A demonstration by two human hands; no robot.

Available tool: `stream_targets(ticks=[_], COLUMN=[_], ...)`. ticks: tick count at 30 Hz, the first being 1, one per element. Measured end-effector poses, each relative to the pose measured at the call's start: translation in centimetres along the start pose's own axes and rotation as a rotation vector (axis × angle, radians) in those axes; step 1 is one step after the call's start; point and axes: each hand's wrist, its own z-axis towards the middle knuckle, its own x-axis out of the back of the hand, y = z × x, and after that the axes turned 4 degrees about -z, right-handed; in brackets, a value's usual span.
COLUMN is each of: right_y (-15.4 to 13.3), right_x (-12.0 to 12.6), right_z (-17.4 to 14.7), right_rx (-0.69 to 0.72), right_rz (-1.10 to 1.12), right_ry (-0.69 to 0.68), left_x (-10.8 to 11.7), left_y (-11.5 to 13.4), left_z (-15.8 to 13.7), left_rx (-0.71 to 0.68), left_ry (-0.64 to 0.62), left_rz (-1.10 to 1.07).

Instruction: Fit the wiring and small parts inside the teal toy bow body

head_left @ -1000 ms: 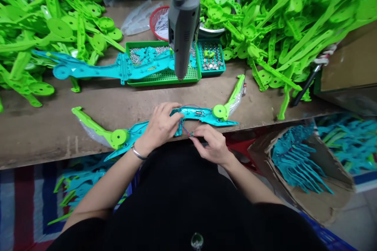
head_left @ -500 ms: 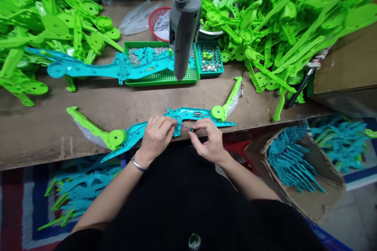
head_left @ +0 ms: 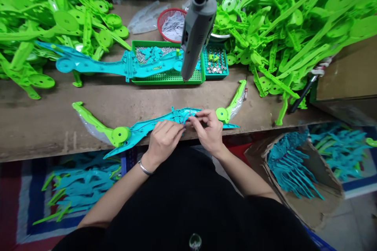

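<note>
A turquoise plastic shell [head_left: 150, 124], shaped like a toy bow, lies along the table's front edge. A lime green limb with a round hub is fitted at each end, the left limb [head_left: 98, 124] and the right limb [head_left: 235, 102]. Thin red and blue wires [head_left: 185, 117] run through the shell's middle. My left hand [head_left: 165, 140] pinches the wires just in front of the shell, fingertips together. Close beside it, my right hand [head_left: 209, 131] is closed, thumb against forefinger, on the wires too. What lies between the fingertips is small and mostly hidden.
A grey electric screwdriver [head_left: 198, 33] hangs above the table. Behind the shell are a green tray [head_left: 167, 82] of screws, a turquoise shell [head_left: 100, 66] lying partly on it, and a small parts tray [head_left: 216, 75]. Lime green parts [head_left: 282, 35] pile up on both sides.
My hands have come closer together, the right shifting left and slightly up over the shell. The small green circuit board that showed at my right fingertips is now hidden.
</note>
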Motion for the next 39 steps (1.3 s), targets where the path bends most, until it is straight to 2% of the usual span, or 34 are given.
stream_targets(ticks=[4,8,12,16,21,22,25,28,31,35,39], right_y=[-0.5,-0.8,-1.0,-1.0,-0.6,-0.5,-0.4,-0.4,-0.4,-0.2,-0.1], right_x=[0.5,1.0,1.1,1.3,1.4,1.4,1.3,1.3,1.2,0.6,-0.1], right_z=[-0.1,0.0,0.0,0.1,0.4,0.4,0.3,-0.1,-0.6,-1.1,-1.6], right_rx=[0.117,0.17,0.135,0.141,0.16,0.163,0.174,0.193,0.22,0.271,0.298], right_rz=[-0.015,-0.021,-0.045,-0.099,-0.139,-0.143,-0.158,-0.169,-0.178,-0.205,-0.218], right_ry=[-0.13,-0.221,-0.262,-0.251,-0.229,-0.222,-0.18,-0.132,-0.096,-0.058,-0.02], left_x=[-0.2,-0.5,-0.3,0.8,2.4,2.4,2.1,1.6,1.5,1.9,2.2], left_y=[-0.1,-0.2,-0.4,-0.7,-0.8,-0.8,-1.2,-2.1,-2.8,-2.8,-2.6], left_z=[0.1,0.4,0.4,0.8,4.3,5.2,7.7,8.9,8.9,8.5,8.6], left_rx=[-0.041,-0.034,-0.005,-0.019,0.088,0.09,0.039,-0.008,-0.06,-0.152,-0.133], left_ry=[0.019,0.019,-0.052,-0.124,-0.041,-0.081,-0.31,-0.47,-0.474,-0.494,-0.536], left_rz=[0.056,-0.04,-0.149,-0.213,-0.264,-0.28,-0.357,-0.362,-0.313,-0.416,-0.366])
